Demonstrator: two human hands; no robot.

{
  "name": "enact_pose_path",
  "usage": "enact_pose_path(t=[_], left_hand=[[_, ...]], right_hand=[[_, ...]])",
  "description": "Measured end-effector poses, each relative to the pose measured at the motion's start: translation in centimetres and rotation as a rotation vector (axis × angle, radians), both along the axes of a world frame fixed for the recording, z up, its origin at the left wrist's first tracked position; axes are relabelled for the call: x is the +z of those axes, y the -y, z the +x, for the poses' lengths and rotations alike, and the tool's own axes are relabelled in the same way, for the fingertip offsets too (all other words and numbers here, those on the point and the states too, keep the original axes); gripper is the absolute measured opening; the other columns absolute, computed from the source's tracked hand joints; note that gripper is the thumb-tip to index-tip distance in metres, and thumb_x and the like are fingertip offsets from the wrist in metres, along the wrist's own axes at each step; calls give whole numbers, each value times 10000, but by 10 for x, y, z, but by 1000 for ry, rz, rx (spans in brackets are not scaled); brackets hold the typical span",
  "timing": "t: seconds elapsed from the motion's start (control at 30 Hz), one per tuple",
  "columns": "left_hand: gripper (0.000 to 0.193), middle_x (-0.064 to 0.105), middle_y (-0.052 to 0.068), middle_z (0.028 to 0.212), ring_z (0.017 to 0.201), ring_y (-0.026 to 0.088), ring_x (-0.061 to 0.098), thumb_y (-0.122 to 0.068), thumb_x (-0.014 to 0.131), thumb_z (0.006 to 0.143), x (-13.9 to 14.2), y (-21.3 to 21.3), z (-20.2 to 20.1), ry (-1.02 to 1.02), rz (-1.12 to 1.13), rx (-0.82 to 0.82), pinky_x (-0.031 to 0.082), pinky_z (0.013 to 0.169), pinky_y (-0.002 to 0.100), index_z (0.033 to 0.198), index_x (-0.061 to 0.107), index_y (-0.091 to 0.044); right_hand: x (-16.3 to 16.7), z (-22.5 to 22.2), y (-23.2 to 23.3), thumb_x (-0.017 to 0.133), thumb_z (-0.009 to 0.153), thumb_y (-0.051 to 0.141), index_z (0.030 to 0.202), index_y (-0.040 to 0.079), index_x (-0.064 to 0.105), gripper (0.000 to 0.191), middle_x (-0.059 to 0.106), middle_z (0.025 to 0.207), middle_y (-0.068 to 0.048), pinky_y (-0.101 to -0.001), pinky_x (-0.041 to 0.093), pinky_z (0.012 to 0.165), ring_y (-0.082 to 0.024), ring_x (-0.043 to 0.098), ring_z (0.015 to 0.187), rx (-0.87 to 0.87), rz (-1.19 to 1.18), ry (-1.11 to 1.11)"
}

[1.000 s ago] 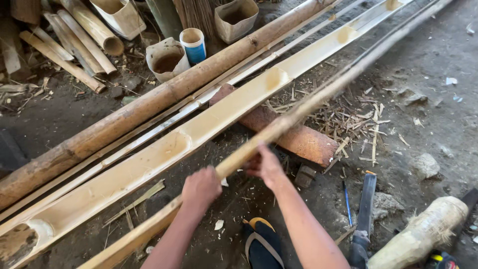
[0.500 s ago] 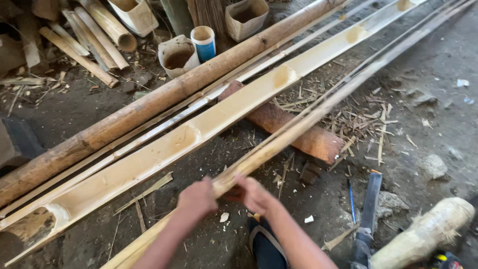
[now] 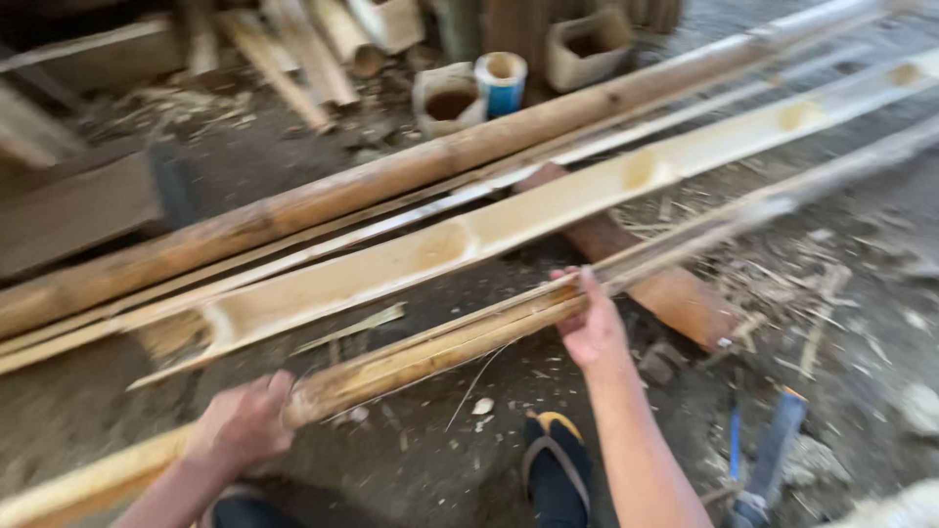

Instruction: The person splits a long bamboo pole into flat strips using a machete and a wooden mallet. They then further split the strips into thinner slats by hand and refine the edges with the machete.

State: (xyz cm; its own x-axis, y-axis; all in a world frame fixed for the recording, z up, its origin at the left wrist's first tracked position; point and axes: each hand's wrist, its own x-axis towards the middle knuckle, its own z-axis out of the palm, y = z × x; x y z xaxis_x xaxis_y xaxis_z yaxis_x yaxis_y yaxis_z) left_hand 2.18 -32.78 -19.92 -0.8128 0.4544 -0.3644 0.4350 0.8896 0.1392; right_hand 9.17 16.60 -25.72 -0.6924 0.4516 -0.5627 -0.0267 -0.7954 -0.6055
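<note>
Hands slid apart along bamboo strip since a second ago. Left hand clenched round near end; right hand gripped farther up. Strip lay lower, beside split bamboo half (view blurred), probably being repositioned.

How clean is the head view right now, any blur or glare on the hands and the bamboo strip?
Head view: motion blur smears the whole frame, worst toward the right edge and the far end of the bamboo strip; the left hand and right hand are soft-edged; light is flat daylight with no glare; the split bamboo half looks bright but not blown out.
</note>
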Motion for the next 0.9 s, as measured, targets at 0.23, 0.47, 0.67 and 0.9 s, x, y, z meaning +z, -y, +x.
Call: enact_pose_path(t=[0.23,0.47,0.67,0.9], left_hand=[[359,729,117,1039,996,351,695,-128,645,728,82,54,-51,-237,39,191,561,872,472,1085,608,-128],[297,700,175,1061,1066,378,646,-121,640,754,106,107,-124,-448,160,167,505,941,473,1047,606,-87],[249,718,84,1107,1115,253,687,-181,635,857,71,135,-140,-201,-86,300,522,1043,401,1091,579,-115],[256,676,72,1236,1236,270,610,-228,547,948,16,167,-146,-451,-109,318,475,1071,441,1189,557,-142]], right_hand=[[84,-68,55,756,882,354,1137,134,669,348,749,1081,-49,-395,606,802,-207,717,1001,237,51,-222],[100,-176,113,777,839,225,1176,77,654,388,747,1087,-85,-450,635,827,-236,722,985,188,110,-122],[56,-205,151,719,874,187,1153,32,634,331,717,1075,-122,-469,639,788,-276,723,938,233,60,-79],[20,-244,194,693,900,189,1109,72,603,256,687,1060,-116,-496,632,809,-292,708,975,348,-53,-57]])
